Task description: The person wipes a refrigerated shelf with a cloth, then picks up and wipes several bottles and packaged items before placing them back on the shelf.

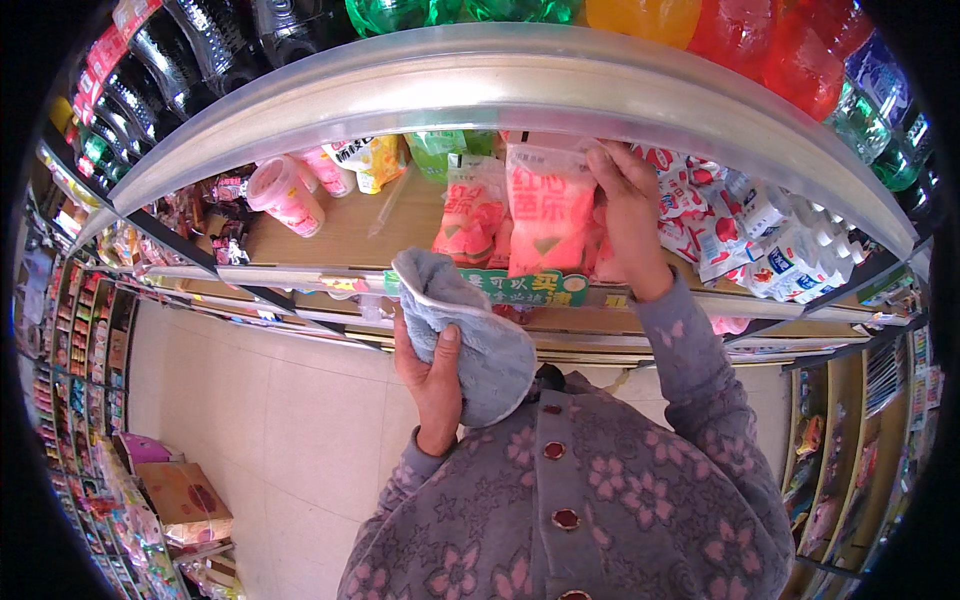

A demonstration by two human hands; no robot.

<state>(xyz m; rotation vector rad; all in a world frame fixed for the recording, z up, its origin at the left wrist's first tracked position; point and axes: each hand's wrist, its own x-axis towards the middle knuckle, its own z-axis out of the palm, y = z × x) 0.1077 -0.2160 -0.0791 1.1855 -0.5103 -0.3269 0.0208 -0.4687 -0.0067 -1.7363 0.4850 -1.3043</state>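
My left hand grips a grey-blue cleaning cloth with a pale edge, held in front of the shelf's front strip. At the shelf, my right hand pinches the upper right corner of a pink drink pouch that bears writing. The pouch hangs upright near the shelf edge. A similar pink pouch stands just to its left, and more pink packs show partly behind the two. The wooden shelf board extends left of them. The fingertips of my right hand behind the pouch are hidden.
Pink lidded cups and a yellow-and-white pouch stand on the shelf's left part. White-and-red packets and white pouches fill the right. Overhead runs a clear shelf lip below bottled drinks. A cardboard box sits at lower left.
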